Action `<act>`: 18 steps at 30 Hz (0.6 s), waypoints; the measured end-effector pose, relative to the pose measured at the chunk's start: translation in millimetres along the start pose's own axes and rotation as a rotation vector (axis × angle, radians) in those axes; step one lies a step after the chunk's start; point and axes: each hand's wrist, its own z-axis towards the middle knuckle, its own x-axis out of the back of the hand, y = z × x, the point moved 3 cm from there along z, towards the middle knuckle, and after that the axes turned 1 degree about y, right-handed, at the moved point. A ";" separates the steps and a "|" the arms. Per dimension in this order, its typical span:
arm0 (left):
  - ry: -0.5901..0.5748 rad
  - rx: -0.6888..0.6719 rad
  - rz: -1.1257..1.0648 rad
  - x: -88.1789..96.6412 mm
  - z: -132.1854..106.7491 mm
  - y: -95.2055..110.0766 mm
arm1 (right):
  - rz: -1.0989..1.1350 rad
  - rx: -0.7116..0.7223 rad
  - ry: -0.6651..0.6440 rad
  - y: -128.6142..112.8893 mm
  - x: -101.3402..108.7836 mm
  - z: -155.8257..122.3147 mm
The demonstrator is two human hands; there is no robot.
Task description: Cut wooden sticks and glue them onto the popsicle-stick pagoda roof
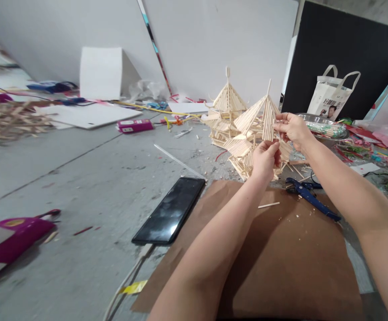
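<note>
left hand (266, 159) below right hand (291, 129), at stick pagoda (267, 125)

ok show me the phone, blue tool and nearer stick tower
phone (170, 211): head view, on its screen
blue tool (318, 205): head view, on a blue handle
nearer stick tower (267, 121): head view, on a roof panel

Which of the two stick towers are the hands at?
The nearer stick tower: left hand and right hand are at its roof. The farther stick tower, behind to the left, has neither.
</note>
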 end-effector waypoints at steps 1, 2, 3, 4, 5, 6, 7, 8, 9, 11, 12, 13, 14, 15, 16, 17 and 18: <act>0.003 0.001 -0.005 -0.3 -1.0 0.6 | -0.002 0.000 0.004 0.0 0.3 0.1; 0.007 0.004 -0.010 -0.7 -1.9 1.5 | -0.004 -0.001 0.007 0.0 0.6 0.0; 0.013 0.009 -0.014 -1.0 -2.7 2.4 | -0.006 -0.003 0.009 -0.1 0.8 -0.1; 0.020 0.012 -0.018 -1.3 -3.2 3.3 | -0.007 -0.003 0.010 -0.3 0.9 -0.3; 0.025 0.014 -0.021 -1.4 -3.2 4.1 | -0.010 -0.002 0.009 -0.7 0.7 -0.7; 0.028 0.014 -0.021 -1.4 -2.9 4.5 | -0.014 0.000 0.009 -1.1 0.4 -1.1; 0.029 0.013 -0.019 -1.3 -2.2 4.6 | -0.019 0.003 0.010 -1.6 -0.1 -1.5; 0.028 0.012 -0.016 -0.9 -1.2 4.3 | -0.024 0.004 0.012 -2.1 -0.6 -2.0; 0.026 0.012 -0.012 -0.4 -0.2 3.8 | -0.031 0.004 0.016 -2.5 -1.1 -2.4; 0.019 0.016 -0.007 0.7 1.4 1.8 | -0.051 -0.003 0.022 -2.9 -1.1 -3.3; 0.014 0.016 -0.011 1.2 1.6 0.6 | -0.063 -0.002 0.027 -2.8 -0.1 -3.8; 0.008 0.015 -0.019 1.6 1.2 -0.9 | -0.076 0.007 0.035 -2.7 1.9 -4.6; -0.001 0.011 -0.027 1.7 0.1 -2.5 | -0.088 0.027 0.050 -2.5 5.1 -5.7; -0.013 0.004 -0.034 1.5 -1.7 -4.4 | -0.098 0.061 0.074 -2.3 9.6 -7.6; -0.030 -0.005 -0.035 1.0 -4.0 -6.5 | -0.108 0.105 0.105 -2.0 15.2 -10.4; -0.052 -0.017 -0.027 0.0 -6.7 -8.8 | -0.115 0.151 0.132 -1.6 21.3 -14.2; -0.080 -0.033 -0.011 -1.4 -9.8 -11.2 | -0.118 0.191 0.144 -0.8 27.4 -19.2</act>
